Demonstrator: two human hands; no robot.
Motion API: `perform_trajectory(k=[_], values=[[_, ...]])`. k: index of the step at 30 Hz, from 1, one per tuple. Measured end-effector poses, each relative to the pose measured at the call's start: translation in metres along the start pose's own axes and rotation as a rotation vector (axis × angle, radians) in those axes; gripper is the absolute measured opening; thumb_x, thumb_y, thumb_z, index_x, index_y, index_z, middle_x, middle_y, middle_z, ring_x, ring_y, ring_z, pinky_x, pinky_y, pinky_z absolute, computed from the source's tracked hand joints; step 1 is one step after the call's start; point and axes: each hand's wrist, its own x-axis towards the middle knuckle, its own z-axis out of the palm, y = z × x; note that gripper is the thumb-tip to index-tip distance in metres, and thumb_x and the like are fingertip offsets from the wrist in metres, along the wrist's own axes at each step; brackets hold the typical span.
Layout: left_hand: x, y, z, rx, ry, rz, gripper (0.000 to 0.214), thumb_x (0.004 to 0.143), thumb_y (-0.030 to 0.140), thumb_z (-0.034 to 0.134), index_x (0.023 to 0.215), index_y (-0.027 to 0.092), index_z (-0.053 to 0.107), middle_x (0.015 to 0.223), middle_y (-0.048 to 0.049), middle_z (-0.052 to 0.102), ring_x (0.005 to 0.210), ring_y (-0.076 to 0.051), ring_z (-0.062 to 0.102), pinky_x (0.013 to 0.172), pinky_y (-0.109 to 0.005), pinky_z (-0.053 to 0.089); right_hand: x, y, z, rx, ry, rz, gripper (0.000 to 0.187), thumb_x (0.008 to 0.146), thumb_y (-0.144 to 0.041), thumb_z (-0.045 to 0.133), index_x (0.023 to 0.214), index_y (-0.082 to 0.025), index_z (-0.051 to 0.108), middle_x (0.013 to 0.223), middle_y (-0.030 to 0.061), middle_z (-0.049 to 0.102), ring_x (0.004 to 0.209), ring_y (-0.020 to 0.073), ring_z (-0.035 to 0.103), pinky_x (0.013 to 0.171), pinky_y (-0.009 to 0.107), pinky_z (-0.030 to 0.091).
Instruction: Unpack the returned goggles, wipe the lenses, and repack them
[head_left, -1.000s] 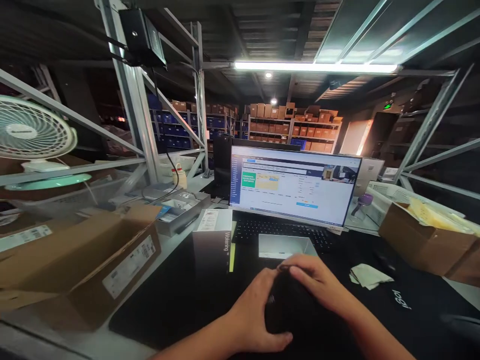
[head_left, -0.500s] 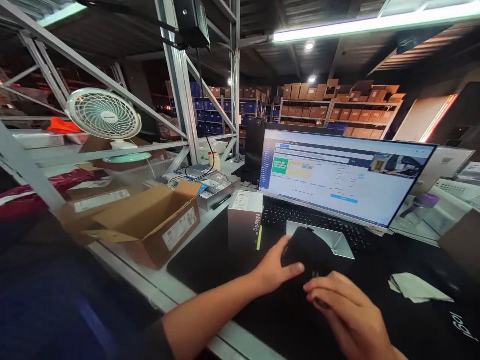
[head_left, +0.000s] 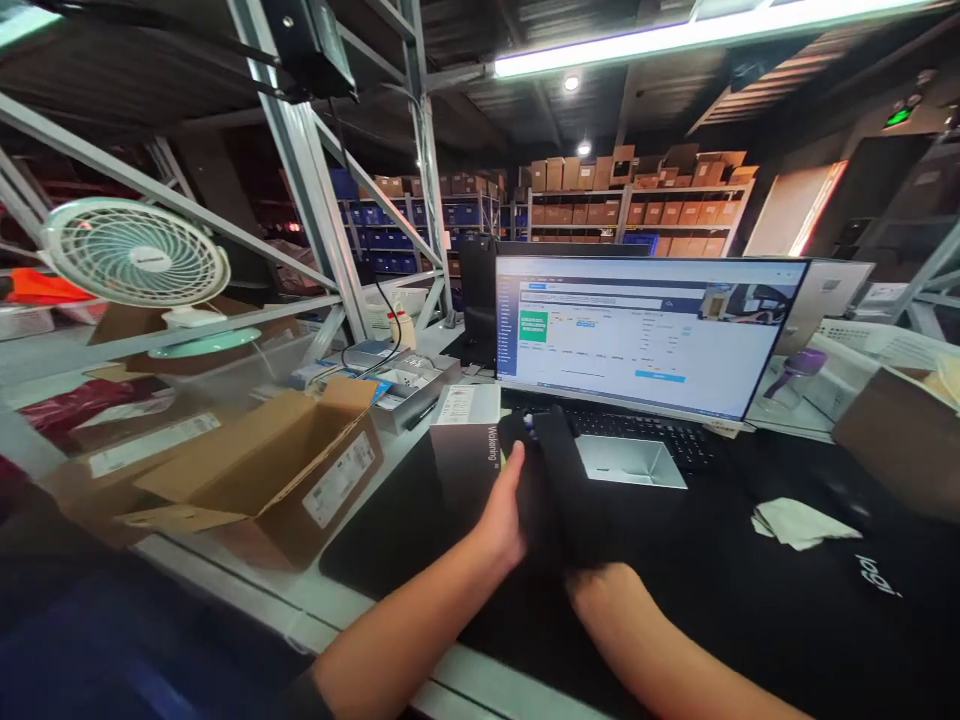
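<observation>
A black soft pouch-like item (head_left: pixel 556 470) is held upright above the black desk mat (head_left: pixel 750 610), in front of the monitor (head_left: pixel 645 330). My left hand (head_left: pixel 501 515) grips its left edge, with the fingers wrapped behind it. My right hand (head_left: pixel 600 588) comes up from below; only the wrist shows, and the hand itself is covered by the black item, so I cannot tell whether it is inside or behind it. A dark box with a white label (head_left: pixel 465 455) stands just left of my left hand.
A keyboard (head_left: pixel 667 442) and the silver monitor stand (head_left: pixel 630 465) lie behind the pouch. An open cardboard box (head_left: pixel 277 470) sits at the left, a metal tray (head_left: pixel 409 385) behind it, a white fan (head_left: pixel 135 265) on the rack. Crumpled paper (head_left: pixel 795 522) lies right.
The black item has been lifted from lying flat on the mat to upright. My right hand went from on top of it to hidden under it. The camera swung left, then back.
</observation>
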Motion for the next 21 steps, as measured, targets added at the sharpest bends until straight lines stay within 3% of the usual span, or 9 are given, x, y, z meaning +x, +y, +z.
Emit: perform_trajectory(k=[3, 6, 8, 11, 14, 16, 19, 21], values=[[0.003, 0.000, -0.004, 0.020, 0.040, -0.006, 0.060, 0.083, 0.064, 0.063, 0.111, 0.012, 0.069, 0.103, -0.0145, 0.075, 0.112, -0.034, 0.066, 0.104, -0.048, 0.048, -0.015, -0.003, -0.058, 0.174, -0.105, -0.021, 0.020, 0.085, -0.013, 0.070, 0.099, -0.025, 0.078, 0.089, 0.0029, 0.077, 0.080, 0.0213, 0.074, 0.078, 0.027, 0.060], [0.009, -0.006, -0.009, 0.062, 0.056, 0.019, 0.055, 0.082, 0.062, 0.066, 0.108, 0.014, 0.070, 0.103, -0.0126, 0.075, 0.113, -0.032, 0.066, 0.105, -0.046, 0.048, -0.034, -0.014, -0.095, 0.495, -0.071, -0.027, 0.036, 0.096, -0.021, 0.059, 0.130, -0.031, 0.064, 0.120, 0.0006, 0.071, 0.102, 0.0177, 0.071, 0.095, 0.027, 0.056], [0.012, -0.012, -0.011, 0.073, 0.049, 0.073, 0.051, 0.079, 0.059, 0.071, 0.104, 0.015, 0.071, 0.104, -0.0111, 0.076, 0.113, -0.031, 0.066, 0.105, -0.044, 0.048, -0.036, -0.017, -0.096, 0.576, 0.026, -0.020, 0.048, 0.099, -0.018, 0.050, 0.145, -0.030, 0.050, 0.142, 0.0033, 0.057, 0.124, 0.0191, 0.059, 0.107, 0.032, 0.050], [0.012, -0.020, -0.012, 0.091, 0.004, 0.180, 0.044, 0.071, 0.047, 0.081, 0.102, 0.017, 0.072, 0.103, -0.0086, 0.076, 0.114, -0.030, 0.065, 0.106, -0.043, 0.047, -0.025, -0.002, -0.077, 0.516, 0.192, -0.018, 0.055, 0.097, -0.011, 0.044, 0.150, -0.023, 0.040, 0.158, 0.0084, 0.035, 0.145, 0.0216, 0.035, 0.119, 0.042, 0.035], [0.005, -0.028, -0.011, 0.161, -0.068, 0.220, 0.050, 0.058, 0.023, 0.087, 0.106, 0.018, 0.071, 0.096, -0.0061, 0.077, 0.112, -0.031, 0.066, 0.108, -0.045, 0.045, -0.010, 0.030, -0.067, 0.467, 0.348, 0.045, 0.046, 0.097, -0.012, 0.043, 0.142, -0.018, 0.048, 0.147, 0.0136, 0.047, 0.138, 0.0217, 0.043, 0.116, 0.044, 0.038], [-0.003, -0.034, -0.009, 0.210, -0.111, 0.182, 0.054, 0.056, 0.015, 0.085, 0.108, 0.017, 0.071, 0.091, -0.0061, 0.077, 0.110, -0.032, 0.067, 0.108, -0.049, 0.044, -0.006, 0.048, -0.071, 0.445, 0.384, 0.112, 0.037, 0.094, -0.018, 0.055, 0.132, -0.018, 0.055, 0.131, 0.0129, 0.059, 0.124, 0.0227, 0.056, 0.106, 0.041, 0.047], [-0.018, -0.045, -0.008, 0.215, -0.148, 0.108, 0.054, 0.058, 0.014, 0.083, 0.110, 0.016, 0.070, 0.088, -0.0077, 0.077, 0.111, -0.034, 0.067, 0.108, -0.053, 0.042, -0.007, 0.059, -0.083, 0.382, 0.318, 0.199, 0.049, 0.079, -0.027, 0.079, 0.124, -0.018, 0.060, 0.120, 0.0104, 0.065, 0.109, 0.0238, 0.062, 0.095, 0.037, 0.052], [-0.029, -0.056, -0.009, 0.193, -0.116, 0.079, 0.054, 0.057, 0.015, 0.084, 0.110, 0.016, 0.071, 0.088, -0.0082, 0.077, 0.112, -0.035, 0.066, 0.109, -0.054, 0.041, -0.010, 0.058, -0.089, 0.294, 0.229, 0.241, 0.061, 0.073, -0.028, 0.085, 0.127, -0.017, 0.061, 0.121, 0.0108, 0.067, 0.109, 0.0263, 0.064, 0.094, 0.037, 0.051]])
